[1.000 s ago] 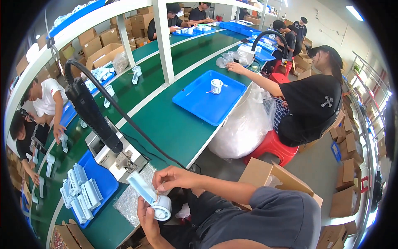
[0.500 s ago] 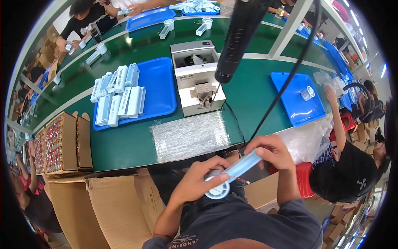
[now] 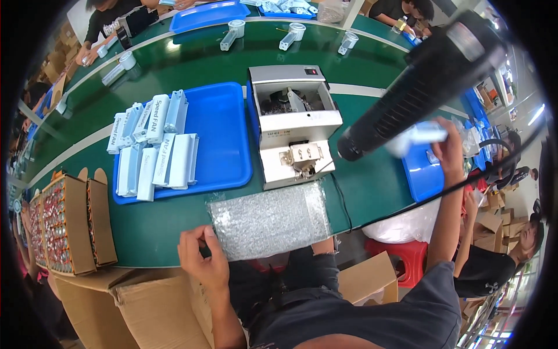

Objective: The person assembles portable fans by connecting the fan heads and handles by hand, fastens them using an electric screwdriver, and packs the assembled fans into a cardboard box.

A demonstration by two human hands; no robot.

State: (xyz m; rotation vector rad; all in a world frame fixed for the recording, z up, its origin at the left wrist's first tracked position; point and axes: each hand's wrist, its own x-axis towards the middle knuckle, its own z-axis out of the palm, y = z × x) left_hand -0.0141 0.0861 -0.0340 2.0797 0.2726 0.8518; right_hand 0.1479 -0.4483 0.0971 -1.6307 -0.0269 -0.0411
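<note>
In the head view, the blurred pale-blue-and-white plastic fan unit (image 3: 427, 132) is clamped at its right end in the right hand (image 3: 450, 148) near the right-hand blue rectangular plastic tray (image 3: 421, 183), long axis roughly left-right, round head pointing left. Since the earlier frame, the unit has moved far right from between both hands; the left hand (image 3: 204, 257) is now apart, fingers curled. The left-hand blue rectangular plastic tray (image 3: 224, 139) contains pale-blue elongated plastic housings (image 3: 157, 119).

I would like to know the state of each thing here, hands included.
Left hand: empty, half curled.
Right hand: closed.
Pale blue part: held in right hand, blurred.
Left blue tray: partly filled.
Pale blue housings: lying in it.
Bubble-wrap sheet: lying flat.
White machine: open-topped.
Black tool: tilted.
Cardboard box: open, holding red items.
</note>
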